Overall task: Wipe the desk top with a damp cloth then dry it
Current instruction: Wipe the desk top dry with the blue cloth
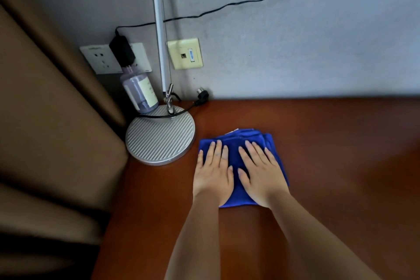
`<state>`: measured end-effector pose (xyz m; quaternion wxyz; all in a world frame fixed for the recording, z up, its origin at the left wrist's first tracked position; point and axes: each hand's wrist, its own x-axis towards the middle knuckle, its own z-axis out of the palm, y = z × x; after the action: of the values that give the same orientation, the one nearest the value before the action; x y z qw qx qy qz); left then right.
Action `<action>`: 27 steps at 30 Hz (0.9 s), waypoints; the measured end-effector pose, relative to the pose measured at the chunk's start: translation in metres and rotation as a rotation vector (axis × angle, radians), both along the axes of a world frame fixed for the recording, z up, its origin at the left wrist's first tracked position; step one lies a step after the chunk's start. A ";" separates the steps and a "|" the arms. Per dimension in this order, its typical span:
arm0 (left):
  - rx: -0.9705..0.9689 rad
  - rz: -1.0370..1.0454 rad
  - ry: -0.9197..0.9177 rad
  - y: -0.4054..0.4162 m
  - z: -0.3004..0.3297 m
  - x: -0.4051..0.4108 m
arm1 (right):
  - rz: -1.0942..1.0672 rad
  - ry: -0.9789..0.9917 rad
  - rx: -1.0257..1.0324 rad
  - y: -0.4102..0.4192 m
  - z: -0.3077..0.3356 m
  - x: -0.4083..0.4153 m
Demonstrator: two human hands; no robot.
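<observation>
Both hands, left hand (212, 171) and right hand (259, 170), flat, fingers straight, pressing folded cloth (234, 141) onto desk (341, 143). Cloth likely soft, light; best driven by palm pressure.

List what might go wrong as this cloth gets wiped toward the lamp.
Both hands, left hand and right hand, press flat on the blue cloth, close to the lamp base. A sweep left could nudge the base and topple the bottle standing on its back edge, or dampen the loose plug nearby.
</observation>
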<state>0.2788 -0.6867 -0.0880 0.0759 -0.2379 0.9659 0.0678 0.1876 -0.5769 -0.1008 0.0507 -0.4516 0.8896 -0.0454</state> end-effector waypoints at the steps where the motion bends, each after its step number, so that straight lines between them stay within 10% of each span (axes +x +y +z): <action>1: -0.001 -0.004 0.000 0.001 -0.001 0.003 | -0.011 0.005 -0.010 0.002 -0.001 0.004; 27: -0.075 0.093 0.003 -0.098 -0.004 -0.131 | 0.030 -0.034 -0.082 -0.104 0.000 -0.135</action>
<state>0.1479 -0.7843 -0.0924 0.0622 -0.2852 0.9558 0.0352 0.0531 -0.6812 -0.1011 0.0479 -0.4656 0.8792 -0.0887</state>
